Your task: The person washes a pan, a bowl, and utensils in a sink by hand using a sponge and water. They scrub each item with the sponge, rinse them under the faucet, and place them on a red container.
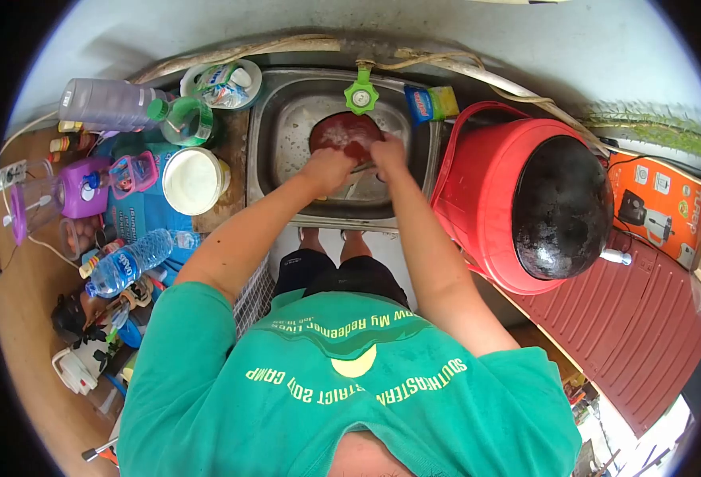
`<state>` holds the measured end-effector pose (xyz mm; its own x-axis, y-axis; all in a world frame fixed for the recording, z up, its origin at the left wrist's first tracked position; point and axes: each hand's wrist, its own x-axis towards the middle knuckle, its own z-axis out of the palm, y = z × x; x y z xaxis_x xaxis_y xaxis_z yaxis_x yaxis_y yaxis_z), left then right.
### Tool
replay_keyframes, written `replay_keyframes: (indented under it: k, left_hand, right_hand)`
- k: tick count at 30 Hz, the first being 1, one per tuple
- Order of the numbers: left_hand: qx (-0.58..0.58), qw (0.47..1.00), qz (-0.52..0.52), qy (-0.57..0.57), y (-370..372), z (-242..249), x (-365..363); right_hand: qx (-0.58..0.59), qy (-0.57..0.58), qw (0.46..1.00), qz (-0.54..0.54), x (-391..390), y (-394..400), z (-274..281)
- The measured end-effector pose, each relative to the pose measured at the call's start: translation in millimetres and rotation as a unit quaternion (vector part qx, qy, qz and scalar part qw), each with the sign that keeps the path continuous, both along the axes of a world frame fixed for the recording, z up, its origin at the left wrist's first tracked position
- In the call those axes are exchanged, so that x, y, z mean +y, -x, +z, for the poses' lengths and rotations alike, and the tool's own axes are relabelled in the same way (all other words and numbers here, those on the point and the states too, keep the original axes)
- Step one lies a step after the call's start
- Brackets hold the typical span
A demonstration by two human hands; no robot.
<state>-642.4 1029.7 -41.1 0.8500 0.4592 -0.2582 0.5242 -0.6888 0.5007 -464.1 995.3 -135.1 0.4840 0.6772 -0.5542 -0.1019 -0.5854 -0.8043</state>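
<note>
Inside the metal sink [275, 179] is a reddish-brown, rounded, plate-like thing [346, 131], with pale wet or sudsy patches on its surface. My left hand [326, 172] is closed at its near left edge, fingers curled under and partly hidden. At the right edge, my right hand [390, 153] grips it with bent fingers. A green tap handle [361, 94] sits just beyond it at the sink's back rim. I cannot tell whether a smaller item is also held between the hands.
Right of the sink stands a big red bucket [477, 191] with a black rounded pot [563, 208] on it. A blue-and-yellow packet [431, 104] lies on the back right rim. To the left are a white tub [191, 181], a green bottle [187, 121] and a water bottle [132, 262].
</note>
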Motion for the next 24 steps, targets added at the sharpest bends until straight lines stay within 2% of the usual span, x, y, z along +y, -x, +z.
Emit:
replay_keyframes:
  k: [2,3,4,6,7,8,9,10,11,12,14,15,17,18,19,20,21,22,23,24]
  left_hand:
    - [-0.033,0.999,0.037,0.009,-5.4,11.2,-16.2]
    - [-0.065,0.995,0.066,0.020,-5.6,13.9,-20.1]
    - [-0.063,0.996,0.067,0.018,2.4,8.5,-12.8]
    - [-0.022,0.996,-0.077,-0.040,21.2,-7.1,2.6]
    - [0.042,0.996,-0.081,-0.013,16.2,4.9,5.8]
    - [0.041,0.996,-0.078,-0.012,8.5,0.2,-2.4]
    - [-0.020,1.000,-0.009,0.000,0.6,-8.5,-12.4]
    - [-0.082,0.995,0.059,0.009,-3.6,5.6,-15.1]
    - [-0.082,0.994,0.041,0.051,8.2,20.8,-14.7]
    - [-0.082,0.995,0.039,0.049,17.6,11.5,-8.0]
    - [-0.054,0.994,-0.080,-0.042,33.4,-17.1,6.8]
    - [-0.055,0.995,-0.077,-0.043,24.0,-11.2,4.1]
    - [0.052,0.995,0.056,0.068,1.3,8.9,-8.0]
    - [0.051,0.995,0.060,0.064,9.7,11.4,-11.4]
    - [-0.076,0.997,0.009,0.012,22.4,12.5,-14.4]
    - [-0.203,0.977,-0.043,-0.041,33.4,12.4,-12.4]
    - [-0.112,0.991,-0.073,-0.028,44.8,3.8,-0.9]
    - [-0.116,0.990,-0.066,-0.032,39.7,-3.9,5.2]
    - [-0.096,0.995,-0.022,-0.013,35.7,-12.0,6.4]
    - [-0.073,0.997,0.024,0.007,33.3,-15.7,4.4]
  right_hand:
    - [-0.017,-0.056,0.997,0.056,7.6,8.7,-25.8]
    - [0.071,0.040,0.997,0.016,11.5,14.5,60.9]
    - [0.073,0.039,0.996,0.016,10.9,9.6,69.5]
    - [0.133,0.073,0.988,-0.008,5.4,0.5,75.0]
    - [0.034,0.004,0.999,0.016,1.2,10.2,42.3]
    - [0.034,0.006,0.999,0.019,0.2,14.1,24.6]
    - [-0.073,-0.020,0.993,0.090,4.0,17.6,12.1]
    - [-0.181,-0.048,0.970,0.158,13.5,23.2,27.6]
    - [0.000,0.040,0.996,0.082,14.2,15.6,47.2]
    - [-0.001,0.038,0.996,0.080,11.7,12.1,41.4]
    - [0.003,-0.002,1.000,0.030,5.8,6.9,18.2]
    - [-0.134,-0.024,0.988,0.074,2.6,23.8,40.5]
    - [-0.144,-0.064,0.982,0.107,8.7,31.7,34.6]
    - [-0.154,-0.104,0.974,0.133,14.1,32.1,29.4]
    - [-0.018,-0.094,0.989,0.111,18.0,17.0,31.5]
    - [-0.025,-0.098,0.988,0.117,18.2,10.2,32.2]
    - [0.026,-0.055,0.994,0.095,10.6,8.2,45.1]
    - [0.079,-0.012,0.994,0.074,9.2,6.4,48.5]
    - [0.041,-0.018,0.998,0.034,8.8,19.9,34.7]
    - [0.042,-0.016,0.998,0.041,10.6,32.5,29.0]
